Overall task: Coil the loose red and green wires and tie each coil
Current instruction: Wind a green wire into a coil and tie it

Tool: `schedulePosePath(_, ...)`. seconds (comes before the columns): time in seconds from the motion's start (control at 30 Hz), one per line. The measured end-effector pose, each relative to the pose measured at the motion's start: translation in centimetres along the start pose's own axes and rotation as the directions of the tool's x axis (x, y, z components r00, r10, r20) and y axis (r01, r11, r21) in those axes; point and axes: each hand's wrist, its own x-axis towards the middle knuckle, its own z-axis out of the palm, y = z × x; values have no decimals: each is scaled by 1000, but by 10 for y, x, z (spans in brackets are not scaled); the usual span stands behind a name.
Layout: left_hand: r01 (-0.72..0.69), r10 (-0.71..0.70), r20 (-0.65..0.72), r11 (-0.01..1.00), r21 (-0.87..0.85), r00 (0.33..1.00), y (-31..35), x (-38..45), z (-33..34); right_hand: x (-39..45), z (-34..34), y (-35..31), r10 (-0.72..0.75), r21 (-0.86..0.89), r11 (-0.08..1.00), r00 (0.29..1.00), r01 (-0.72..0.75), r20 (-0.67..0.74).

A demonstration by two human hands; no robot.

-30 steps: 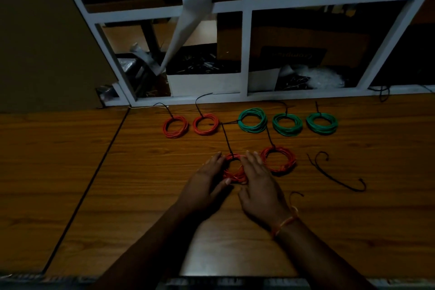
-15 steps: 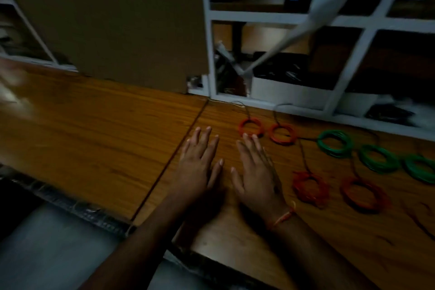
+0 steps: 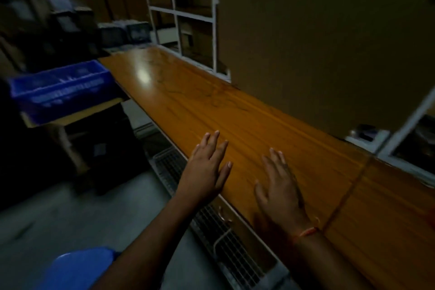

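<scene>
No red or green wire coils show in this view; they lie out of frame to the right. My left hand (image 3: 207,167) is flat with straight, spread fingers at the near edge of the long wooden table (image 3: 211,106), holding nothing. My right hand (image 3: 280,186) lies flat on the tabletop a little to its right, fingers straight, also holding nothing. An orange thread band sits on my right wrist.
A blue plastic crate (image 3: 61,87) stands on a low side table at the left. White shelving (image 3: 183,14) and a large brown board (image 3: 324,37) rise behind the table. A metal grid tray (image 3: 226,235) runs under the table's near edge. A blue seat (image 3: 77,268) shows at bottom left.
The view has swung far to the left, so the coils have left the frame. Both hands let go of the red coil and now lie flat further left along the table.
</scene>
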Motion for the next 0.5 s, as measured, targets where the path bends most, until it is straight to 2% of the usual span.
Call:
schedulePosePath(0.13, 73, -74, -13, 997, -18, 997, -56, 7, -12, 53, 30, -27, -11, 31, 999, 998, 9, 69)
schedulePosePath(0.27, 129, -128, 31, 991, -38, 991, -101, 27, -9, 106, 58, -43, 7, 84, 996, 992, -18, 129)
schedulePosePath(0.37, 119, -116, 88, 993, -23, 989, -126, 54, -5, 141, 78, -52, 31, 69, 997, 989, -41, 142)
schedulePosePath(0.5, 98, -98, 149, 995, 4, 984, -173, 127, 15, 216, 112, -49, 73, 29, 997, 987, -78, 142)
